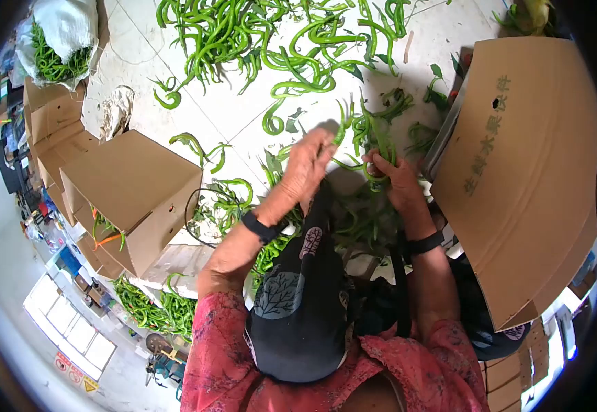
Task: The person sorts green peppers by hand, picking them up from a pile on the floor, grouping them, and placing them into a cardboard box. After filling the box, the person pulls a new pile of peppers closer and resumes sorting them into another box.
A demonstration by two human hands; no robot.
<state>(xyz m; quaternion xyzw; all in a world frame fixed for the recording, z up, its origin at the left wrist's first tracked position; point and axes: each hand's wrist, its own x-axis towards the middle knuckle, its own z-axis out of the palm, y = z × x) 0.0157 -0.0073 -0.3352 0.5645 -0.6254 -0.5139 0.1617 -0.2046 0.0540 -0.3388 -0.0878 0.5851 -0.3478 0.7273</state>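
Observation:
Long, curly green chili peppers (226, 34) lie in a wide spread on the pale tiled floor in front of me. My left hand (307, 163) has its fingers closed, with a thin green chili pepper (342, 129) sticking out past the fingertips. Close by on the right, my right hand (396, 175) grips several green chili peppers (381, 141) between thumb and fingers; part of this bunch is hidden by the hand. More peppers and leaves lie beneath and between my forearms, partly in shadow.
A large cardboard box (518, 165) with printed characters stands close on the right. At left are an upturned-looking cardboard box (133, 178) and a white sack (68, 31) of peppers. Another pepper pile (151, 309) lies at lower left. A crumpled cloth (116, 110) rests near the boxes.

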